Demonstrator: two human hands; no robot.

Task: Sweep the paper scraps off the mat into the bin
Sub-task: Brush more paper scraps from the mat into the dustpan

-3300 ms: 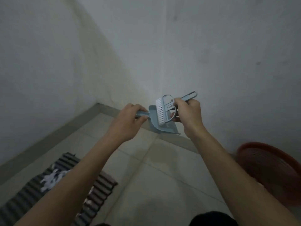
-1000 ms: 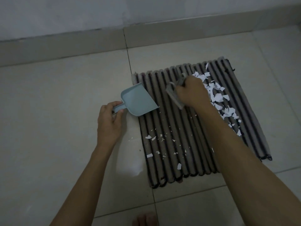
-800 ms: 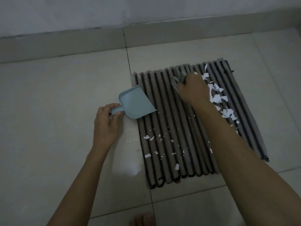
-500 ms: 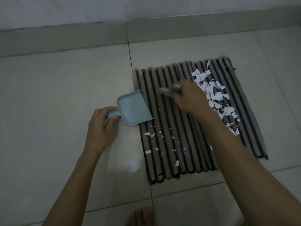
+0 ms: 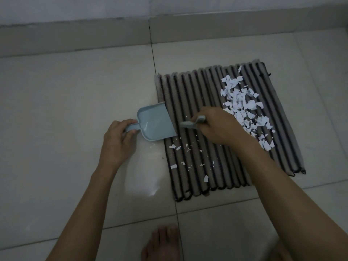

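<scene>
While the pale tiled floor (image 5: 75, 110) fills most of the view, a striped mat (image 5: 216, 166) lies on it near the wall. On the mat's far right side sits a big pile of white paper scraps (image 5: 244, 108), and a few tiny bits lie nearer its left edge. The left hand (image 5: 118, 142) has its grip curled tight round the handle of a light blue dustpan (image 5: 154, 125) — the pan's mouth touches the mat's left edge, and it looks empty inside. The right hand (image 5: 218, 127) grips a small brush (image 5: 190, 124), just beside the pan. Most of the brush is hidden by the hand — its bristles are hard to see. A bare foot (image 5: 162, 243) is cut off at the bottom.
</scene>
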